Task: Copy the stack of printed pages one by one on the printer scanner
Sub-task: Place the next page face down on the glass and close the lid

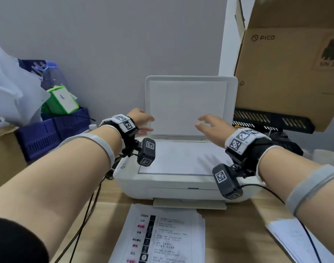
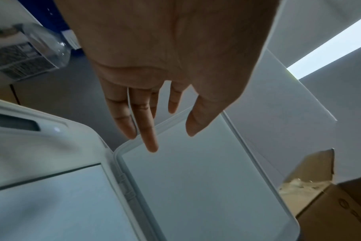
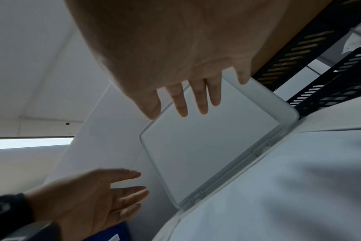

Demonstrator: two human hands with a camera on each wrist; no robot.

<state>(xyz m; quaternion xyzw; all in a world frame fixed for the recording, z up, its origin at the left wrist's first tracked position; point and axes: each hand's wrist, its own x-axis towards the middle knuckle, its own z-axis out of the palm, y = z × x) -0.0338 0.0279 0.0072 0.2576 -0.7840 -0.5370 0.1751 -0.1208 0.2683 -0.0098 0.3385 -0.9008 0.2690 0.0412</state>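
- Grey wall backs a wooden bench (image 1: 238,221) carrying a white printer (image 1: 173,185) of smooth rounded plastic.
- Its scanner lid (image 1: 189,103) stands raised, almost upright, which leaves the flat bed exposed for loading.
- One thin sheet (image 1: 181,158) lies on that bed, pale back upward, presumably print-down for copying.
- Left hand (image 1: 141,120) and right hand (image 1: 211,126) hover above the bed in front of the lid, fingers relaxed and spread, grasping nothing; probably reaching to bring the lid down.
- Stack of printed pages (image 1: 162,236) lies on the bench just before the printer's output tray, slightly fanned, within easy reach.
- More white sheets (image 1: 295,240) rest at the right, with a matte cardboard box (image 1: 287,63) above.
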